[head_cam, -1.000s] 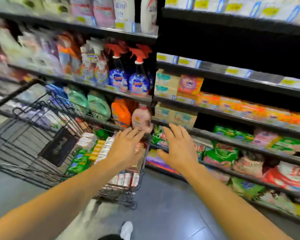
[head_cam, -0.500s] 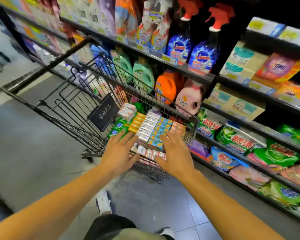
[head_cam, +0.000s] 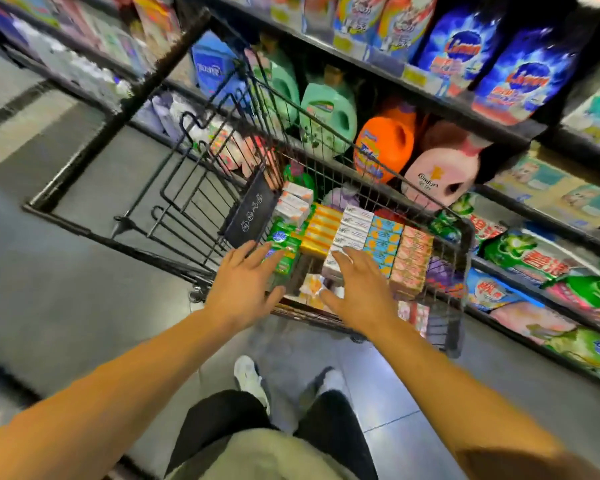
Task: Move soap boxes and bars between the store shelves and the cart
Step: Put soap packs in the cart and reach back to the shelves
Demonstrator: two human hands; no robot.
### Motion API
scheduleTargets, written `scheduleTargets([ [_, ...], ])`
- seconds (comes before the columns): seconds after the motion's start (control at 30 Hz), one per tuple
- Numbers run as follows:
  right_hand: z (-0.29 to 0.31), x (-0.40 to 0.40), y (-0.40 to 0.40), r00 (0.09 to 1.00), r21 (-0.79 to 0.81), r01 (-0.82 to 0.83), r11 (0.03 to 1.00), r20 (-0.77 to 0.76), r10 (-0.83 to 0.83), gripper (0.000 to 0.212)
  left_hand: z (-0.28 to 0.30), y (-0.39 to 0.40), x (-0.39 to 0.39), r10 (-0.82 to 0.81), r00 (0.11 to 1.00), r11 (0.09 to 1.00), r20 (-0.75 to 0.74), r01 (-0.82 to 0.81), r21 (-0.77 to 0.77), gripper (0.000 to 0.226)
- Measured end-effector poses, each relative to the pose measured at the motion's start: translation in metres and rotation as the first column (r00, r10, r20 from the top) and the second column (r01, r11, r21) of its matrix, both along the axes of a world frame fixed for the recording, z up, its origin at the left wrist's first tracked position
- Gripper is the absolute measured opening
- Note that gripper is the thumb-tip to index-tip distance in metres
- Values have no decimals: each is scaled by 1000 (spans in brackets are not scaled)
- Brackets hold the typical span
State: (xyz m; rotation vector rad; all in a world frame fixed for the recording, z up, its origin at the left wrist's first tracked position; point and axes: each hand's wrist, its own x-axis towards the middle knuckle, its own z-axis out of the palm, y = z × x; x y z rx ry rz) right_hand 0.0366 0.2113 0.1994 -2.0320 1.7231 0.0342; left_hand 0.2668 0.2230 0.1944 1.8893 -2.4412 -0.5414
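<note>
Floor (head_cam: 66,271) of grey tile occupies the left of the view, and nothing of the task lies on it. Next, a black wire cart (head_cam: 174,188) is seen, its handle end to the left and its loaded basket end toward the shelves.

The left hand (head_cam: 243,289) is held over the near edge of the basket, fingers spread and nearly straight, nothing gripped; its fingertips are at or just above the green soap boxes (head_cam: 283,245), and contact cannot be confirmed. Beside these, rows of boxes are packed side by side: orange boxes (head_cam: 321,228), white boxes (head_cam: 352,228), blue boxes (head_cam: 383,242) and pink boxes (head_cam: 413,259). More boxes are visible lower in the basket, partly hidden.

The right hand (head_cam: 359,292) is likewise open, fingers extended over the near end of the white row, nothing held.

The boxes are judged light, stiff-walled cartons with smooth printed faces, liable to slip if pinched at one corner and to dent if squeezed hard. Tight packing leaves little finger room between rows. Hold is best taken across the long sides of a box, or on the two ends of a row pressed together so several lift as one block.

Store shelves (head_cam: 499,126) stand at the right, stocked with detergent bottles (head_cam: 328,116) and bagged powders (head_cam: 534,258).
</note>
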Motion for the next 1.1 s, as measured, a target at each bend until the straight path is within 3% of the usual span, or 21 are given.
scheduleTargets([
  [0.37,-74,28,-100,999,143,-46,989,1,46,77,-52,-65,15,49,999,994,-23,-47,99,64],
  [0.6,-162,38,-185,993,213,-106,971,-32,116,69,-118,-122,3,210,977,950,-46,-192,246,64],
  [0.73,-218,54,-226,989,159,-112,981,-78,126,65,-164,-145,-2,283,958,912,-56,-250,325,68],
  [0.9,-274,71,-259,981,48,-141,989,-126,146,65,-197,-167,-12,333,940,903,-73,-295,314,65],
  [1.1,-309,70,-269,994,-135,-20,991,-111,5,48,-233,-176,-13,369,925,882,-89,-319,348,70],
])
